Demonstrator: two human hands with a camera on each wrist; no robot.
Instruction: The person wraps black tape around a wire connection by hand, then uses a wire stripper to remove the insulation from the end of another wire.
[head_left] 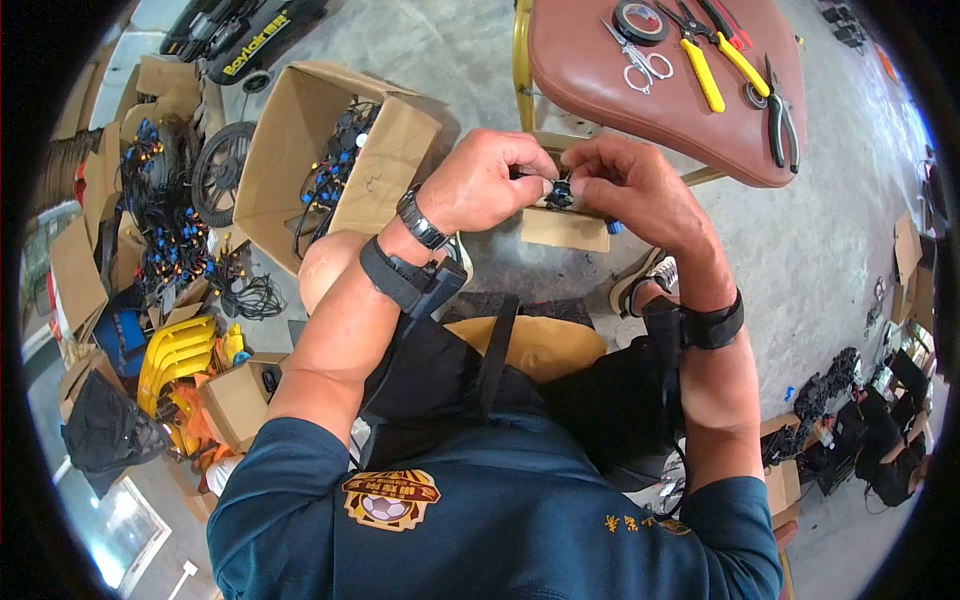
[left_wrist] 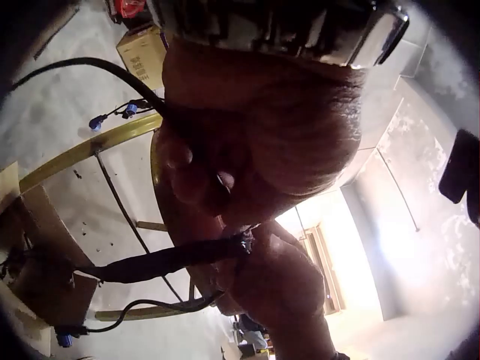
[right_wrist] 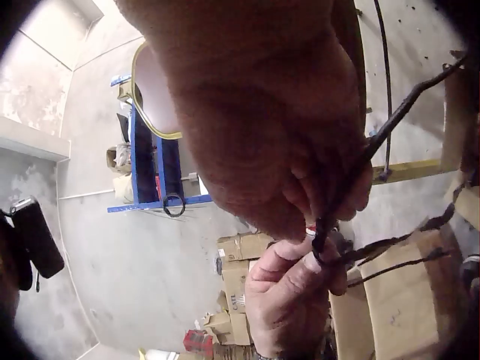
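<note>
right up close, the left hand (head_left: 485, 178) and the right hand (head_left: 636, 190) are meeting almost fingertip to fingertip, and each grip is pinching the black cable (right_wrist: 409, 109), seemingly so its joint is staying steady where the branches are coming together. that cable is running between the two hands, over the small carton (head_left: 565, 232), with its lengths trailing down that way, perhaps so the loose runs are lying out of the way. the fingers are covering most of the joint, so its details aren't showing.

just beyond, the padded chair seat (head_left: 695, 145) is carrying scissors (head_left: 648, 72), a roll of black tape (head_left: 641, 39), yellow-handled pliers (head_left: 702, 78) and dark-handled pliers (head_left: 775, 135), likely set there for easy reach. over by the left forearm, a large cardboard box (head_left: 385, 190) full of cables is standing open, probably crowding that side. farther left, a wheel (head_left: 222, 172) and a tangled cable heap (head_left: 160, 215) are filling the floor; off to the far right, dark clutter (head_left: 880, 435) is sprawling.
</note>
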